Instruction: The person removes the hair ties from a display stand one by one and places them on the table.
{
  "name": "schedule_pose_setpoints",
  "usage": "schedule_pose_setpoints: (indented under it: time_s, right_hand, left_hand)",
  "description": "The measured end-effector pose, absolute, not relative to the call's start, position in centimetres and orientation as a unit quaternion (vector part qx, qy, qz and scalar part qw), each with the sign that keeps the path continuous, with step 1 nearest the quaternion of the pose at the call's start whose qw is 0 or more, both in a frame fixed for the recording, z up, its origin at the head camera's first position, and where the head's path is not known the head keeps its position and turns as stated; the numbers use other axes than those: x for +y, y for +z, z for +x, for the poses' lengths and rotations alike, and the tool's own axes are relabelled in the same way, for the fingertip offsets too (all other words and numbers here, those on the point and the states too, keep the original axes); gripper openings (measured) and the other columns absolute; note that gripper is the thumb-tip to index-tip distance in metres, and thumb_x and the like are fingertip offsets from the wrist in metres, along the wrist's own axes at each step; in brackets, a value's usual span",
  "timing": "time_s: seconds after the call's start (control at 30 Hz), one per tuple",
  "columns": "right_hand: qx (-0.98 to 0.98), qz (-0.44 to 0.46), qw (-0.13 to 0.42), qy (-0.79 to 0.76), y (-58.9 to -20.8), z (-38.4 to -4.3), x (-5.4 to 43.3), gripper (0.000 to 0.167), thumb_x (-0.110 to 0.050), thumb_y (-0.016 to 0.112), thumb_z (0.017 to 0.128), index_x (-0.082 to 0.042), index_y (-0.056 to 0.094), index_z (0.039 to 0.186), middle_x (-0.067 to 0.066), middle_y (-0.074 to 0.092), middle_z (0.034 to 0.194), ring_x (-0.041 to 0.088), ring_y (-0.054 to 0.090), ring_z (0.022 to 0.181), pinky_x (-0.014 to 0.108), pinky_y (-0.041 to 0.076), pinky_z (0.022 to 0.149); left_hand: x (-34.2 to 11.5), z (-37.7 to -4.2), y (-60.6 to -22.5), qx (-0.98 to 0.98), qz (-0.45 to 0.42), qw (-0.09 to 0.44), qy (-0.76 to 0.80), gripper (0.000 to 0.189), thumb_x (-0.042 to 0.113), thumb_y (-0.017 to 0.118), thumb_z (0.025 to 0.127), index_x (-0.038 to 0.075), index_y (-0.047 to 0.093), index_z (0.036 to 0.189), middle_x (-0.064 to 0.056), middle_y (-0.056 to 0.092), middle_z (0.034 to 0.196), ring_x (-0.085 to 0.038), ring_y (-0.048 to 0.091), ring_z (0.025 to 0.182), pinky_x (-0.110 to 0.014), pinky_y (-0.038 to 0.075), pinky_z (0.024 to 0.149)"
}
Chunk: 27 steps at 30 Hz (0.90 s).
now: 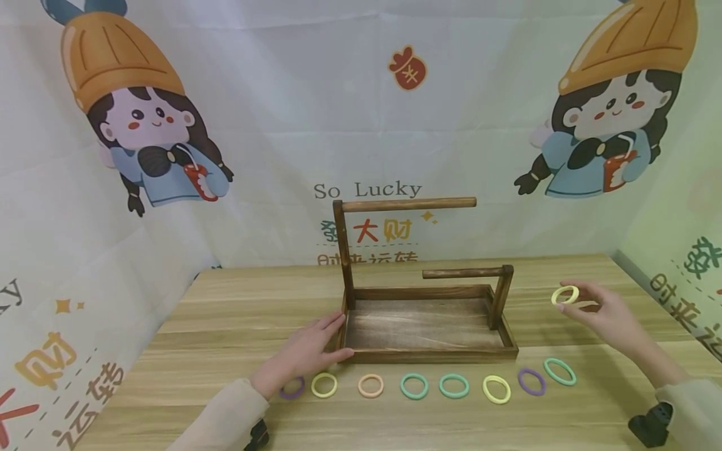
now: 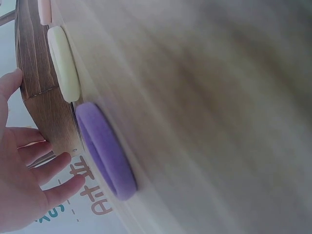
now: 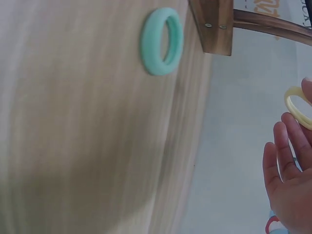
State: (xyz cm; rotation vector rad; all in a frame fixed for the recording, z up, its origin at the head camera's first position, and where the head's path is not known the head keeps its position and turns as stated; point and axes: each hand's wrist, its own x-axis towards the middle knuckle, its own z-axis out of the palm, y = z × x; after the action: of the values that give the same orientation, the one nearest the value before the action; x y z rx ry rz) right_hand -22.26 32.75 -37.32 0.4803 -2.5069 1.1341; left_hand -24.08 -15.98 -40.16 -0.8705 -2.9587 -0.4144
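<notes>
A wooden tray stand (image 1: pixel 429 357) with two upright posts and two horizontal bars stands on the table. My left hand (image 1: pixel 304 351) rests on its left end, thumb by the front corner and fingers extended. To the right of the stand, my right hand (image 1: pixel 612 316) holds a pale yellow ring (image 1: pixel 554 295) above the table, pinched between thumb and fingers. The right wrist view catches this yellow ring (image 3: pixel 288 99) at its edge, the other fingers extended. Near my left wrist lie a purple ring (image 2: pixel 105 151), partly hidden in the head view, and a yellow ring (image 2: pixel 63 63).
Along the stand's front lie an orange ring (image 1: pixel 360 386), green rings (image 1: pixel 402 386), another yellow ring (image 1: pixel 485 389) and another purple ring (image 1: pixel 521 382). A green ring (image 3: pixel 152 41) sits at the row's right end. A printed cloth (image 1: pixel 271 156) hangs behind the table.
</notes>
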Motion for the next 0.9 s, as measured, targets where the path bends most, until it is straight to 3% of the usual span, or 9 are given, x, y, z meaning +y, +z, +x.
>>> schedule_pose_setpoints:
  time_s: [0.23,0.4,0.67,0.9]
  right_hand:
    - [-0.891,0.179,0.153,0.388,-38.4,-20.8,33.8,0.041,-0.005,0.063,0.081,0.011,0.047,0.115,0.009,0.059,0.088,0.002,0.056,0.074,0.02,0.049,0.06]
    - [-0.899,0.169,0.123,0.385,-39.1,-19.9,34.3,0.042,-0.006,0.064,0.08,0.011,0.046,0.115,0.003,0.058,0.086,0.004,0.057,0.073,0.021,0.049,0.061]
    - [-0.893,0.183,0.136,0.388,-40.5,-19.0,35.0,0.037,0.0,0.066,0.076,0.013,0.05,0.107,-0.001,0.06,0.083,0.0,0.054,0.075,0.018,0.048,0.061]
    - [-0.92,0.154,0.1,0.346,-40.9,-18.4,35.5,0.037,-0.01,0.068,0.077,0.007,0.054,0.107,-0.002,0.06,0.081,-0.002,0.052,0.075,0.022,0.046,0.058]
  left_hand:
    - [-16.0,-24.1,-40.2,-0.951,-0.276,0.012,-0.139,0.076,0.056,0.047,0.083,0.001,0.034,0.135,-0.015,0.031,0.137,-0.04,0.034,0.118,-0.05,0.031,0.094]
    - [-16.0,-24.0,-40.3,-0.952,-0.274,0.009,-0.139,0.076,0.057,0.046,0.083,0.002,0.033,0.135,-0.014,0.031,0.138,-0.04,0.034,0.118,-0.05,0.03,0.094]
    - [-16.0,-24.1,-40.3,-0.952,-0.274,0.01,-0.136,0.076,0.056,0.046,0.083,0.002,0.033,0.135,-0.014,0.031,0.138,-0.04,0.034,0.118,-0.05,0.03,0.094]
    - [-16.0,-24.1,-40.4,-0.951,-0.277,0.014,-0.134,0.077,0.058,0.045,0.082,0.002,0.033,0.135,-0.014,0.031,0.138,-0.04,0.034,0.118,-0.05,0.031,0.094]
